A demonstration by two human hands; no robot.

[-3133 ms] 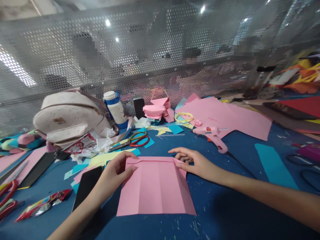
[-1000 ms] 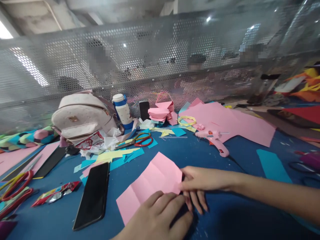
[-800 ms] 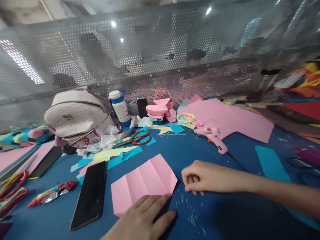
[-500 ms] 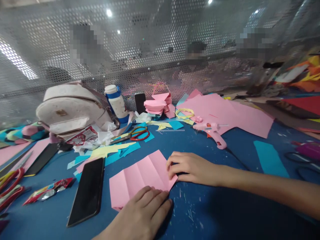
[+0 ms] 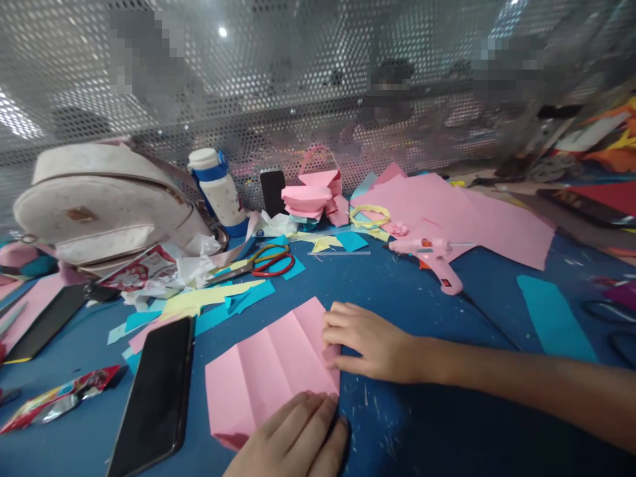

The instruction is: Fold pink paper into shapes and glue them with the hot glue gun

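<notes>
— What is sitting over on the left?

— A white backpack [image 5: 99, 199] is lying on its side on the blue table [image 5: 407, 298]. It is looking closed, so I cannot tell what is inside. Just right of it a water bottle [image 5: 218, 192] is standing upright with its cap on, and its contents are not showing either.

— And nearer the person?

— A black phone [image 5: 154, 397] is lying flat. Just right of it the pink paper [image 5: 268, 364] is lying creased on the table, close in front of the person.

— How are the hands sitting?

— The left hand [image 5: 293, 440] is pressing flat on the paper's near edge, fingers stretched out side by side and gripping nothing. The right hand [image 5: 370, 341] is reaching in from the right with its fingers curled over the paper's right edge and the thumb below, pinching a small flap of it.

— Anything past them?

— A pink glue gun [image 5: 434, 255] is resting farther back, well apart from both hands.
</notes>
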